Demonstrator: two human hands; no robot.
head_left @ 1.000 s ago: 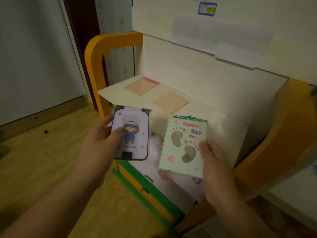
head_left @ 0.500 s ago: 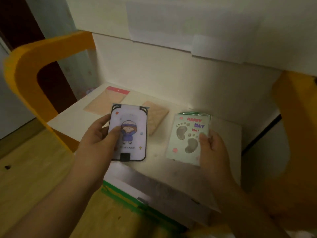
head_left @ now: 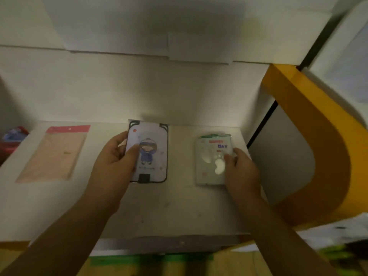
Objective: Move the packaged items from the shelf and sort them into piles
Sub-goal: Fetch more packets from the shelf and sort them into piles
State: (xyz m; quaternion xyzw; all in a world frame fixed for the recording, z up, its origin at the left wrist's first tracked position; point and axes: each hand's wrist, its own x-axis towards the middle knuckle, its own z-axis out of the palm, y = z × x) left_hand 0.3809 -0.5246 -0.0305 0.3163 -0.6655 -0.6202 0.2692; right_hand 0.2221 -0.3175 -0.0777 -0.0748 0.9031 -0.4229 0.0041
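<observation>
A white shelf is filling most of the view, backed by a white wall panel, with an orange curved frame standing along its right side. A pink packaged sheet with a red header strip is lying flat on the shelf at the far left, well apart from both hands. In the middle, the left hand is holding a cartoon-girl package with a black border, its grip closing on the left edge with the thumb pressing on the face. To the right, the right hand is holding a pale green footprint package, its grip pinching the package's right edge. Whether either package is touching the shelf surface is not clear.
</observation>
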